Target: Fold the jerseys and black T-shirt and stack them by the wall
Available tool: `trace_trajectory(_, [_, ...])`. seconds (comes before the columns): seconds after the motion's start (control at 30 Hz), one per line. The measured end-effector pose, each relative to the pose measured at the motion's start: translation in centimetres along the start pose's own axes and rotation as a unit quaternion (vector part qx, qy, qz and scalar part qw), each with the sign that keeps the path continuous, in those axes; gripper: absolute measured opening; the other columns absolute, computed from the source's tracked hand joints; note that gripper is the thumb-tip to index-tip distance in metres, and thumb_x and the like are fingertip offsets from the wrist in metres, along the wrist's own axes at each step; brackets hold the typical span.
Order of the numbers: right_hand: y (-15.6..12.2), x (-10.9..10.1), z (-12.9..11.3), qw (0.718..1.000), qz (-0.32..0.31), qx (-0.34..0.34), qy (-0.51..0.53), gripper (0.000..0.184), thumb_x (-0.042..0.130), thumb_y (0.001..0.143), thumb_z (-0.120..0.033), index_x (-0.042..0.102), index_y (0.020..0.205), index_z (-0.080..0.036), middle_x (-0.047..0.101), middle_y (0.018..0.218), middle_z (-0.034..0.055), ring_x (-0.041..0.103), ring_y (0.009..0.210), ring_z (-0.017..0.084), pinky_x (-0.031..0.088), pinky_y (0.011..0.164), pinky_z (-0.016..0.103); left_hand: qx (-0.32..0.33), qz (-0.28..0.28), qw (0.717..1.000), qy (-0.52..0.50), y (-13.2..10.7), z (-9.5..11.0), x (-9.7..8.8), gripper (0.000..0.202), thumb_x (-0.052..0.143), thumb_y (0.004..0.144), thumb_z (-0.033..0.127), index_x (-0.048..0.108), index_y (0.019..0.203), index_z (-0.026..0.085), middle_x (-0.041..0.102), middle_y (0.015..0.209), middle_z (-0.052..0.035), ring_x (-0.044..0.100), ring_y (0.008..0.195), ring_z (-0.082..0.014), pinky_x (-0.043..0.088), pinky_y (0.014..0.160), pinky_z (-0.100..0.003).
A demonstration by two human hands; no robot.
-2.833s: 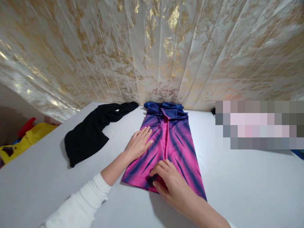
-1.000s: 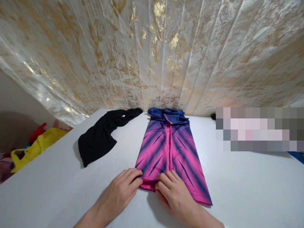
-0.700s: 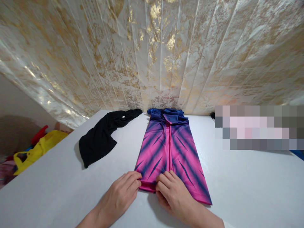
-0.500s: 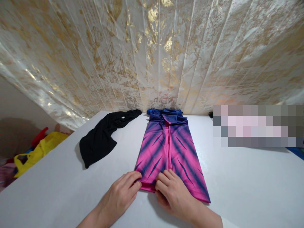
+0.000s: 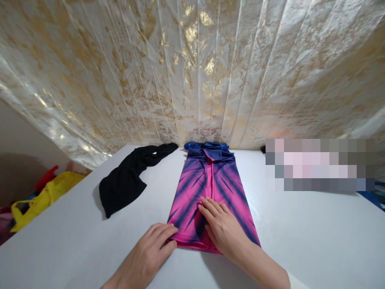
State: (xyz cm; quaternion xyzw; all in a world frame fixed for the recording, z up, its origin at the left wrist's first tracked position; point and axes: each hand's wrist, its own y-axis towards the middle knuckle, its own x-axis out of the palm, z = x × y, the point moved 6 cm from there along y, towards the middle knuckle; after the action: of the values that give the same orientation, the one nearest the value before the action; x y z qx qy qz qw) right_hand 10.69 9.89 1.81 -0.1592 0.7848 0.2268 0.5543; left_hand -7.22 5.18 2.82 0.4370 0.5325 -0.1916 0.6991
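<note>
A pink and navy folded shirt [image 5: 192, 218] lies lengthwise on the white table [image 5: 288, 237], its two folded edges meeting along a bright pink strip in the middle. Its far end is bunched dark blue fabric. My left hand [image 5: 150, 251] holds the shirt's near left corner, fingers on top and thumb at the hem. Flat on the shirt near its centre line rests my right hand [image 5: 224, 228], open, fingers stretched forward over the fabric. The right forearm covers part of the near right corner.
To the left, a black garment [image 5: 120, 184] lies crumpled on the table. Beyond the left table edge is a yellow bag [image 5: 51, 196] among other cloth. A white and gold curtain [image 5: 198, 80] hangs behind. At the right back, an area is blurred out.
My right hand has let go of the near hem, moved forward onto the shirt and flattened out. My left hand stays at the corner. The view has shifted slightly.
</note>
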Motion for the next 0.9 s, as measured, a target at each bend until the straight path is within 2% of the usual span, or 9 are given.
trace_trajectory(0.13, [-0.5,0.6,-0.6,0.999,0.007,-0.016,0.045,0.054,0.049,0.08,-0.01,0.05,0.133,-0.018,0.045,0.145,0.0111,0.041,0.132,0.027,0.037,0.105,0.048,0.027,-0.032,0.999,-0.014,0.9,1.1,0.4,0.035,0.04,0.092,0.014,0.053,0.125,0.016,0.058,0.13,-0.0107,0.052,0.121,-0.0222,0.044,0.101,-0.039])
trace_trajectory(0.27, [-0.8,-0.4,0.1,0.993,0.065,-0.027,0.097,0.045,0.041,0.086,-0.008,0.049,0.131,-0.016,0.048,0.14,0.0149,0.041,0.131,0.025,0.039,0.104,0.047,0.109,-0.071,0.992,0.0,2.2,2.5,1.8,0.067,0.045,0.093,0.053,0.032,0.145,0.012,0.049,0.141,-0.0114,0.042,0.131,-0.0236,0.041,0.102,-0.033])
trace_trajectory(0.33, [-1.2,-1.6,1.1,0.985,0.09,-0.025,0.148,0.038,0.036,0.091,-0.009,0.052,0.124,-0.018,0.055,0.131,0.0134,0.048,0.123,0.022,0.042,0.1,0.043,0.115,-0.08,0.99,0.007,2.8,2.9,2.0,0.072,0.043,0.092,0.059,0.03,0.146,0.012,0.047,0.142,-0.0115,0.041,0.132,-0.0229,0.038,0.103,-0.032])
trace_trajectory(0.47, [-2.7,-2.8,3.0,0.969,0.076,0.026,0.233,0.027,0.035,0.092,-0.008,0.058,0.1,-0.021,0.062,0.099,0.0069,0.058,0.094,0.018,0.048,0.081,0.033,0.051,-0.085,0.995,-0.009,3.9,2.9,1.7,0.07,0.043,0.093,0.057,0.028,0.147,0.014,0.04,0.147,-0.0115,0.038,0.135,-0.0238,0.035,0.106,-0.034])
trace_trajectory(0.53, [-3.7,-2.3,3.0,0.968,0.038,0.039,0.245,0.023,0.04,0.089,-0.007,0.058,0.093,-0.022,0.061,0.088,0.0037,0.058,0.084,0.018,0.046,0.074,0.031,0.063,-0.078,0.995,-0.026,4.2,3.3,2.1,0.07,0.043,0.093,0.057,0.028,0.147,0.015,0.039,0.148,-0.0116,0.037,0.135,-0.0244,0.036,0.105,-0.034])
trace_trajectory(0.63, [-4.7,-1.4,2.1,0.974,-0.022,0.018,0.226,0.021,0.051,0.082,-0.003,0.059,0.087,-0.022,0.062,0.083,0.0006,0.057,0.08,0.017,0.042,0.073,0.031,0.102,-0.072,0.991,-0.042,4.3,3.9,3.7,0.068,0.044,0.092,0.057,0.032,0.146,0.017,0.042,0.146,-0.0114,0.041,0.132,-0.0249,0.04,0.102,-0.033])
trace_trajectory(0.73, [-4.9,-1.4,1.9,0.976,-0.059,0.008,0.212,0.025,0.056,0.075,0.001,0.063,0.08,-0.023,0.063,0.081,-0.0018,0.056,0.08,0.016,0.039,0.076,0.031,0.101,-0.071,0.991,-0.046,4.0,3.9,5.2,0.061,0.044,0.092,0.057,0.04,0.14,0.019,0.043,0.145,-0.0106,0.044,0.128,-0.0254,0.043,0.1,-0.033])
trace_trajectory(0.83, [-4.3,-2.8,2.8,0.975,-0.052,0.014,0.214,0.024,0.056,0.078,0.0,0.064,0.078,-0.023,0.063,0.079,-0.0021,0.056,0.081,0.016,0.039,0.078,0.031,0.088,-0.037,0.994,-0.043,4.2,4.0,5.5,0.057,0.041,0.094,0.056,0.043,0.137,0.019,0.044,0.144,-0.0115,0.046,0.126,-0.0251,0.045,0.098,-0.034])
trace_trajectory(0.9, [-3.3,-4.0,3.8,0.975,-0.024,0.026,0.218,0.023,0.053,0.083,-0.003,0.064,0.08,-0.023,0.064,0.082,-0.0007,0.057,0.083,0.017,0.041,0.079,0.03,0.089,-0.003,0.996,-0.029,4.8,4.1,5.3,0.044,0.037,0.099,0.045,0.046,0.134,0.02,0.052,0.137,-0.0102,0.05,0.121,-0.0227,0.047,0.095,-0.032])
